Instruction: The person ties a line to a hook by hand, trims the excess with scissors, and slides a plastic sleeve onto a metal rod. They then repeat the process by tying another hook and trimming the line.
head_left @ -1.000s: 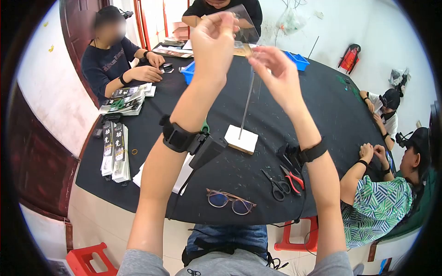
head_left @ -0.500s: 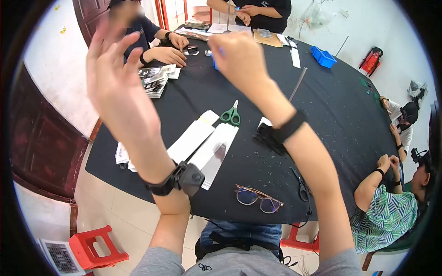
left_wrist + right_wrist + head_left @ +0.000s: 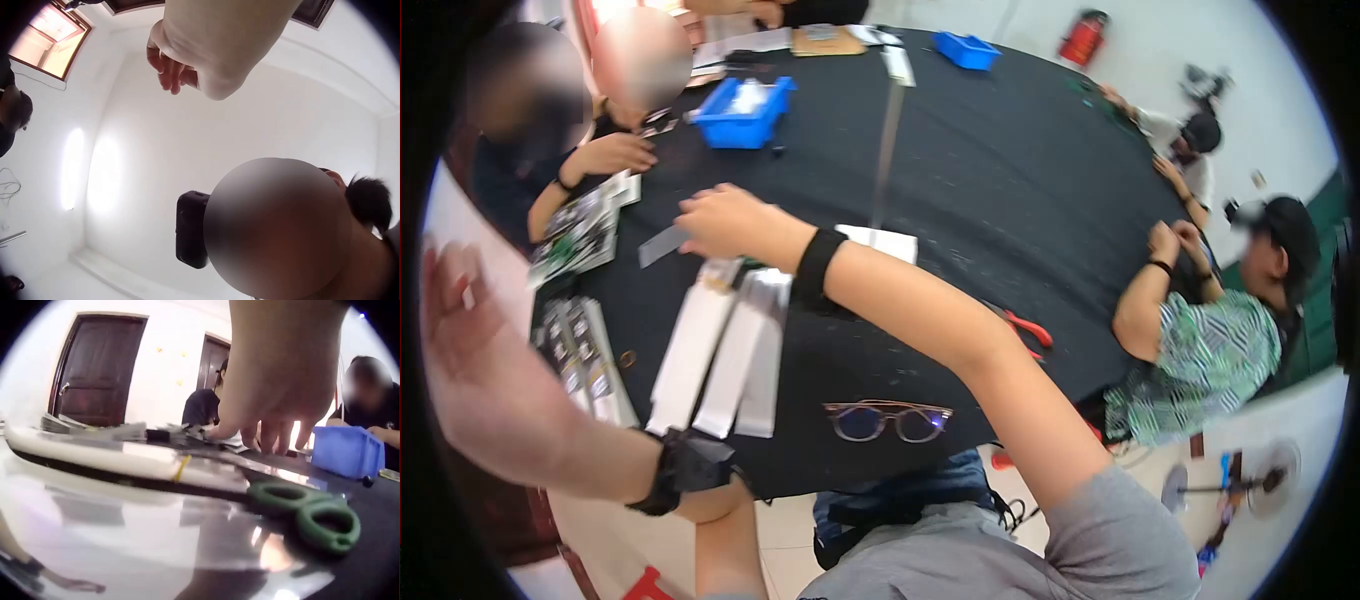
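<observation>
My right hand (image 3: 735, 225) is low over the left part of the table, pinching a small translucent plastic strip (image 3: 662, 246) that sticks out past its fingertips. Below it lie a stack of white packs (image 3: 690, 345) and a clear, shiny plastic sleeve stack (image 3: 758, 350). Green-handled scissors (image 3: 306, 509) rest by the packs in the right wrist view, below the right hand (image 3: 284, 381). Raised at the far left, my left hand (image 3: 485, 345) is blurred, with loosely bent fingers and nothing visible in them; the left wrist view shows this hand (image 3: 206, 53) against the ceiling.
A thin rod (image 3: 888, 150) stands upright on a white block (image 3: 890, 243). Glasses (image 3: 888, 421) lie near the front edge, red-handled pliers (image 3: 1030, 330) to the right. Printed packs (image 3: 585, 365) lie at left. A blue bin (image 3: 745, 118) stands farther back. Other people sit around the table.
Both hands were up by the rod with a clear plastic piece, then parted. The right hand came down left over the white packs; the left swung out to the left edge. The head view shifted.
</observation>
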A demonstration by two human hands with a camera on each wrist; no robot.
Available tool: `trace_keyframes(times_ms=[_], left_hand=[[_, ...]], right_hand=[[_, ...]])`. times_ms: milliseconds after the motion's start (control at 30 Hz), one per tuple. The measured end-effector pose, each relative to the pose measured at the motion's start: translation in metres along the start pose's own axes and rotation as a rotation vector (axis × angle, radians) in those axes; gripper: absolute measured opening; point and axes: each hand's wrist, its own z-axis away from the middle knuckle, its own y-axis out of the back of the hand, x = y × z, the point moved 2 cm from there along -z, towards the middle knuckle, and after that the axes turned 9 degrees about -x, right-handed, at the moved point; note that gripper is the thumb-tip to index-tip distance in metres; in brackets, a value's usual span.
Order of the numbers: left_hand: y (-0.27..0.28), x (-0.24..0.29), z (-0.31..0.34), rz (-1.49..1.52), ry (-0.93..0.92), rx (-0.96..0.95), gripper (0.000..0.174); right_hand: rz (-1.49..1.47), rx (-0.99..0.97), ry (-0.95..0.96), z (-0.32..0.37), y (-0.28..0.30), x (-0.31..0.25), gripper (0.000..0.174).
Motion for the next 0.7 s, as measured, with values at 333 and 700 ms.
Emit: trace_keyframes(times_ms=[333, 700], left_hand=[[-0.031, 0.016, 0.006, 0.189, -0.018, -0.317, 0.036], [-0.038, -0.007, 0.015, -0.237, -0.170, -0.477, 0.031]], right_hand=[[-0.771, -0.098, 0.215, 0.221, 0.182, -0.016, 0.017], [-0.233, -0.037, -0.648, 0.358, 0.075, 0.120, 0.015]])
